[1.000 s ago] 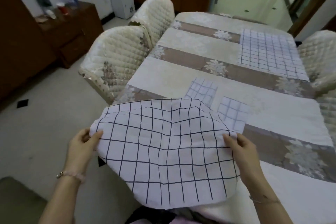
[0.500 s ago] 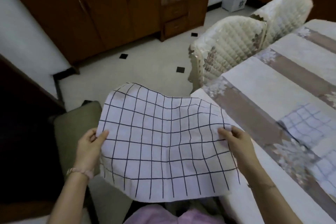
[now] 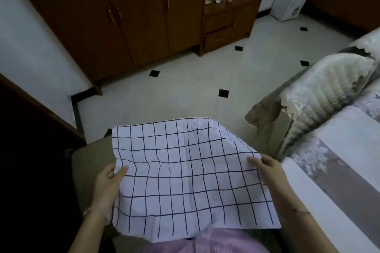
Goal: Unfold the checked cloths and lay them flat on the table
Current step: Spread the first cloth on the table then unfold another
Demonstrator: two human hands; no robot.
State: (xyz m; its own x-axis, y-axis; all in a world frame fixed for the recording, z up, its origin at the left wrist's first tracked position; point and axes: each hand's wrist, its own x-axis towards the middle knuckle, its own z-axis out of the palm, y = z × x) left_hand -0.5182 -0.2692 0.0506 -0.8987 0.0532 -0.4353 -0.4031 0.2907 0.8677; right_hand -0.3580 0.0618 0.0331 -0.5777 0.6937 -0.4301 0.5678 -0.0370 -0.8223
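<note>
— What is the checked cloth [image 3: 185, 170] made of?
— Thin woven fabric, matt white with dark lines and soft creases.
— And the counter [image 3: 345, 135]?
— It's covered in a smooth patterned textile with a faint sheen. The chair cover [image 3: 320, 92] beside it is quilted, padded cloth with a lace edge.
— The rest?
— The wardrobe [image 3: 133, 16] and small cabinet [image 3: 240, 14] are dark varnished wood, slightly glossy. The floor [image 3: 185, 92] is smooth pale tile.

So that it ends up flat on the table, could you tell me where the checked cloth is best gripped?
Probably its two opposite side edges, each pinched from outside, as the left hand and right hand do. The checked cloth is open but limp and ripples between them, so pulling the edges apart should keep it spread.
</note>
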